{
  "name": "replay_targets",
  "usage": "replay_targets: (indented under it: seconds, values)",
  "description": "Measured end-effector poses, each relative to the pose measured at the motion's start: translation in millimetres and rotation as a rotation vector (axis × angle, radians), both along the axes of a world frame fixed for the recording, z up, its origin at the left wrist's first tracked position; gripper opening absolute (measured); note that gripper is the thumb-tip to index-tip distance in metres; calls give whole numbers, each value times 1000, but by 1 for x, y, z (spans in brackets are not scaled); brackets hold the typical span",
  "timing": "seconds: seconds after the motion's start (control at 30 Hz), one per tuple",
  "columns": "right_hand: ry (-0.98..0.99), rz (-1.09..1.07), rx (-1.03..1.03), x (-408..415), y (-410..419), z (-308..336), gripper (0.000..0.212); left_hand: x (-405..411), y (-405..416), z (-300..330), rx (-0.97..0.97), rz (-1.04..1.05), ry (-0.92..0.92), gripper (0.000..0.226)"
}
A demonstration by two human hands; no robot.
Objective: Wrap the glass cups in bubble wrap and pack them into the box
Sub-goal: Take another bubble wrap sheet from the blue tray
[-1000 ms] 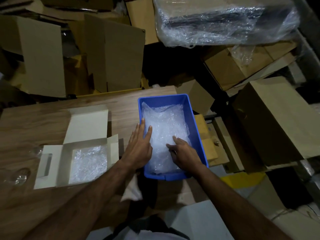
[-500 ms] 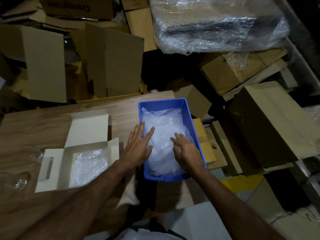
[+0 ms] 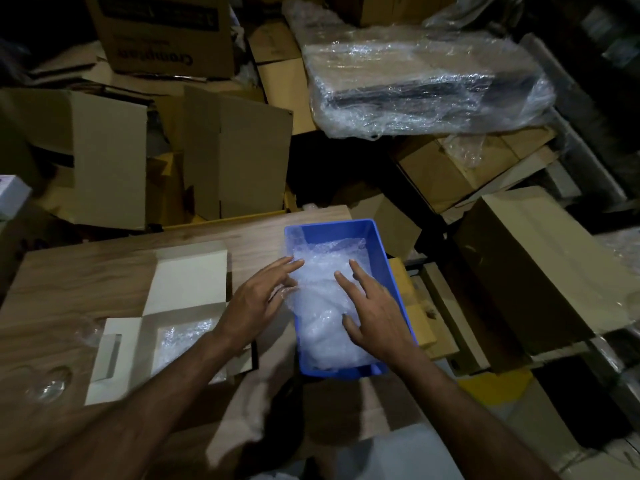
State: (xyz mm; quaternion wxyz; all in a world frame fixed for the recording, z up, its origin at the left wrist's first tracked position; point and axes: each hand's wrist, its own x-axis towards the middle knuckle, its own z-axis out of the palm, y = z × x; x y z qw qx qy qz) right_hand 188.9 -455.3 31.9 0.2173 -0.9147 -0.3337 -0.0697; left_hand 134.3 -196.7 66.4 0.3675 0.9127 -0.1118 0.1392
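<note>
Blue plastic tub (image 3: 381, 244), filled with bubble wrap (image 3: 329, 306), is shown at the right end of the wooden tabletop (image 3: 86, 271). Compared with a second ago, both hands have been drawn up and apart: the right hand (image 3: 377, 313), previously dug into the sheet, is now spread flat on top of it, and the left hand (image 3: 256, 303) is laid at the wrap's left edge, fingertips (image 3: 292, 263) on the film. No sheet has been lifted — a piece is judged to be in the course of selection. Each grip is wide, fingers straight, nothing being held. The white box (image 3: 166, 327), already lined with wrap, is left open just beside the left forearm. Glass cups (image 3: 48, 382) — faint, clear — are seen at the tabletop's near-left edge, well apart from both hands.
</note>
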Motion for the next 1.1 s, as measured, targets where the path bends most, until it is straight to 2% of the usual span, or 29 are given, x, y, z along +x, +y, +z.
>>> replay_targets:
  seconds: [0.1, 0.23, 0.33, 0.43, 0.5, 0.57, 0.6, 0.67, 0.73, 0.8, 0.87, 0.93, 0.97, 1.0, 1.07, 1.1]
  values:
    - [24, 8, 101, 1, 20, 9, 57, -15, 11, 18, -99, 80, -24, 35]
    - [-8, 137, 190, -4, 51, 29, 43, -37, 33, 41, -203, 187, -96, 10]
    - [-29, 249, 221, -5, 76, 56, 33, -51, 56, 53, -274, 298, -98, 10]
    - [116, 314, 260, -8, 102, 94, 22, -68, 80, 58, -280, 322, -54, 16]
    - [294, 347, 295, -10, 119, 112, 18, -77, 94, 60, -291, 303, -11, 15]
    - [509, 333, 360, -11, 138, 125, 22, -81, 101, 61, -379, 312, 37, 15]
    - [672, 293, 428, -11, 146, 131, 22, -82, 103, 61, -462, 359, 57, 19]
    - [1128, 187, 584, -8, 154, 126, 29, -85, 103, 62, -638, 505, 88, 35]
    - [1628, 172, 828, -16, 156, 117, 53, -94, 103, 63, -716, 608, 122, 44]
    - [1865, 184, 1037, -30, 158, 97, 80, -106, 104, 55, -725, 693, 173, 40]
    - [1927, 130, 1065, -51, 162, 80, 82, -106, 113, 43, -743, 850, 234, 20]
    - [1845, 6, 891, -68, 168, 71, 80, -100, 122, 29, -791, 1017, 345, 8]
    - [1730, 30, 750, -74, 174, 71, 81, -97, 125, 26, -819, 1098, 387, 20]
    - [1620, 76, 646, -77, 182, 73, 74, -95, 127, 23, -819, 1163, 446, 32]
    - [1479, -11, 600, -78, 199, 73, 50, -98, 132, 19, -792, 1219, 570, 40]
    - [1416, -93, 563, -76, 205, 70, 46, -100, 135, 17, -810, 1198, 636, 40]
